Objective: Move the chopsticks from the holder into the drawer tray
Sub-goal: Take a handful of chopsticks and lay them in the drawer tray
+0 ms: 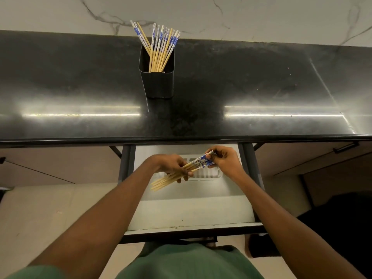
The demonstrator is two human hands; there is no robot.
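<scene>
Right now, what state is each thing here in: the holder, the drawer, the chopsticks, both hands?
holder: upright on the black counter, partly full.
standing chopsticks: leaning inside the holder, patterned ends up.
held chopsticks: a tilted bundle above the drawer, not yet laid down.
drawer: pulled open.
tray: in the drawer, partly hidden by the hands.
left hand: grips the bundle's plain part.
right hand: pinches the patterned ends.

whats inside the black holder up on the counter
The black square holder on the dark counter holds a bunch of bamboo chopsticks with blue-and-white tops, standing and fanned out. Its front wall hides their lower tips and the holder's floor.
</scene>
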